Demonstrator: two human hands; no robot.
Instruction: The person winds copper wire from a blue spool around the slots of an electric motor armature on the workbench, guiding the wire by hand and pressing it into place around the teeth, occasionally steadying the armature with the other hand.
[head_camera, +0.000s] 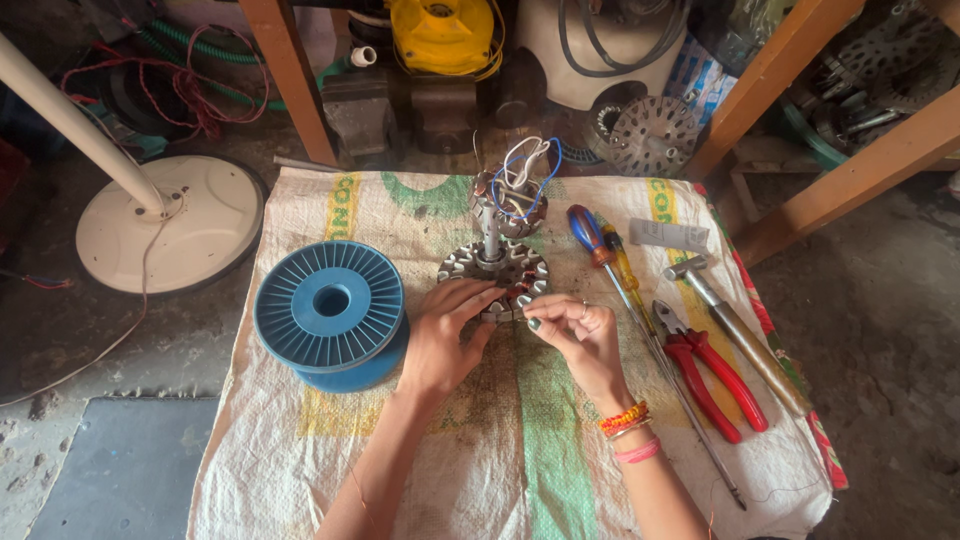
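Currently, head view, single frame. Both hands work at a round toothed metal motor core (497, 270) lying flat on a woven sack mat (480, 470) spread over the floor. The core sits near the mat's centre, just right of a blue plastic spool (331, 312). A short shaft rises from its middle, and behind it stands a second wound piece with white and blue wires (520, 180) looping off its top.

Left hand (445, 335): fingers extended and spread, tips resting on the near-left edge of the core; not closed around anything.

Right hand (578, 335): fingers curled, thumb and forefinger pinched together at the near-right edge of the core. What the pinch holds is too fine to tell. A ring shows on one finger; orange, pink and metal bangles (628, 428) sit on the wrist.

Right of the hands, on the mat, lying roughly parallel: a screwdriver with a blue and red handle (587, 232), a long thin screwdriver with a yellow handle (625, 275), red-handled pliers (705, 365), and a small hammer with a wooden handle (745, 340). A small grey packet (668, 235) lies just above the hammer head.

Off the mat, upper left: a white round fan base (195, 215) with its pole. Behind, wooden table legs (290, 80), a yellow housing (440, 35) and assorted metal parts.
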